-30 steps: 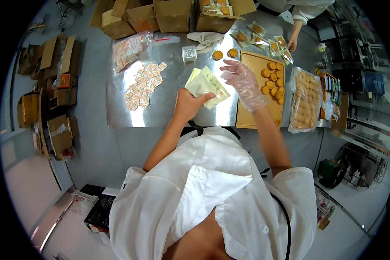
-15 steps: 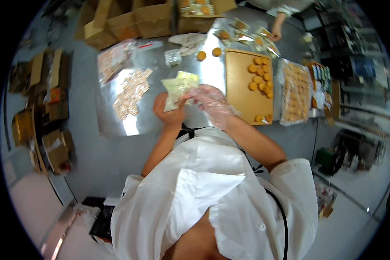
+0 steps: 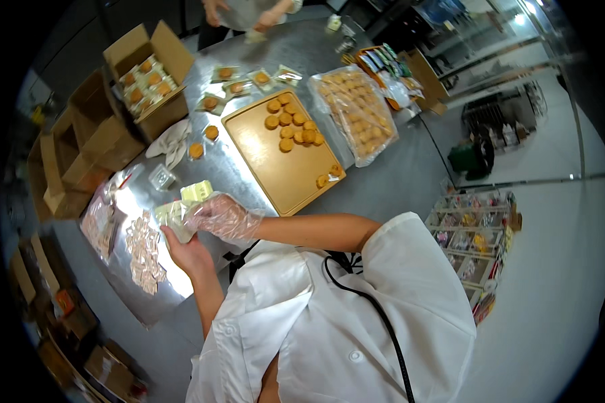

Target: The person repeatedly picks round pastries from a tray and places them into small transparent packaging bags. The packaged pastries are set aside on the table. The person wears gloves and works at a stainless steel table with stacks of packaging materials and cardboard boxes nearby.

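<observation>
A pale yellow-green plastic pouch (image 3: 173,213) is held between my hands above the steel table. My left hand (image 3: 187,252), bare, grips it from below and from the left. My right hand (image 3: 223,216), in a clear plastic glove, has its fingers closed at the pouch's right side; the glove and pouch partly hide the fingertips. Just beyond lies a stack of yellowish pouches (image 3: 196,191). Left of my hands, many small flat packets (image 3: 145,252) are spread out. On my right, a golden tray (image 3: 259,168) carries several round golden-brown cakes (image 3: 287,132).
Two loose cakes (image 3: 195,150), a white cloth (image 3: 172,144) and a small clear box (image 3: 161,178) lie farther off. Wrapped cakes (image 3: 236,87), a bulk bag of cakes (image 3: 357,114) and cardboard boxes (image 3: 81,144) surround them. Across the table, another person's hands (image 3: 270,19) are visible.
My view has turned to the right, so the table appears rotated. Both my hands still hold the pouch. The other person's hand has left the wrapped cakes; two of their hands show now.
</observation>
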The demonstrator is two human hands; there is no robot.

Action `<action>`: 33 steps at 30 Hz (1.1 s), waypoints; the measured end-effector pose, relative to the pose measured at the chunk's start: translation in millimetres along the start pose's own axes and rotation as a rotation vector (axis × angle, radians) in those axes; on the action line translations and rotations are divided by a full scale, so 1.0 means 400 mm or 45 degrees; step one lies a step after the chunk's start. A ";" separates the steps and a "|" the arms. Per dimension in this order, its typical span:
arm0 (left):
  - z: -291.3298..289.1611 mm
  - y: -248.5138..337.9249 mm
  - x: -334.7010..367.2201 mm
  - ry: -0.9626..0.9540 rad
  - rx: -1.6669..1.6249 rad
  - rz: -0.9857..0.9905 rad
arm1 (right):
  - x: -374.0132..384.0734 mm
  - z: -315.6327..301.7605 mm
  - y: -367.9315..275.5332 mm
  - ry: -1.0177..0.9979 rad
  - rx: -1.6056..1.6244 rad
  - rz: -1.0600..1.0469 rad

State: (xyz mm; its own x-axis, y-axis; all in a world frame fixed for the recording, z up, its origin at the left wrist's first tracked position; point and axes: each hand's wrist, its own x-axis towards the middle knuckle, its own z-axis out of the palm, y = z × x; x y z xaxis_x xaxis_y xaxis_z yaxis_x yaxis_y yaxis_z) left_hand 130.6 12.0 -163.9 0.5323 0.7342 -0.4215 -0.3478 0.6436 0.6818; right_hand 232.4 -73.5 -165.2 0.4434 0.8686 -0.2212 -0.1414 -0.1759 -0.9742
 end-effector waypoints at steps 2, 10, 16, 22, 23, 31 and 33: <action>0.003 -0.031 0.025 0.031 0.019 0.002 | 0.004 -0.019 0.000 0.079 0.258 0.077; -0.078 -0.031 0.019 0.090 0.023 0.313 | 0.040 0.058 -0.017 -0.028 0.917 0.764; -0.238 -0.036 0.058 0.702 -0.262 0.335 | 0.099 0.083 0.036 -0.262 0.538 0.766; -0.313 0.053 -0.003 0.630 -0.509 0.307 | 0.445 -0.167 0.377 0.125 -1.503 -0.313; -0.319 0.052 -0.011 0.569 -0.602 0.295 | 0.489 -0.199 0.371 0.090 -1.818 -0.316; -0.311 0.026 -0.002 0.310 -0.998 0.184 | 0.455 -0.208 0.329 0.146 -1.676 -0.647; -0.299 0.026 0.025 0.300 -1.009 0.156 | 0.376 -0.164 0.249 0.163 -1.437 -0.753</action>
State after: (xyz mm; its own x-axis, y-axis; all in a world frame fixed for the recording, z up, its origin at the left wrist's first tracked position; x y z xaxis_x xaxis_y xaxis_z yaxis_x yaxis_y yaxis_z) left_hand 40.3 51.9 -232.6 0.3109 0.7783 -0.5455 -0.8794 0.4533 0.1454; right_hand 342.9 9.4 -298.5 0.2719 0.9093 0.3151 0.9035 -0.1284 -0.4089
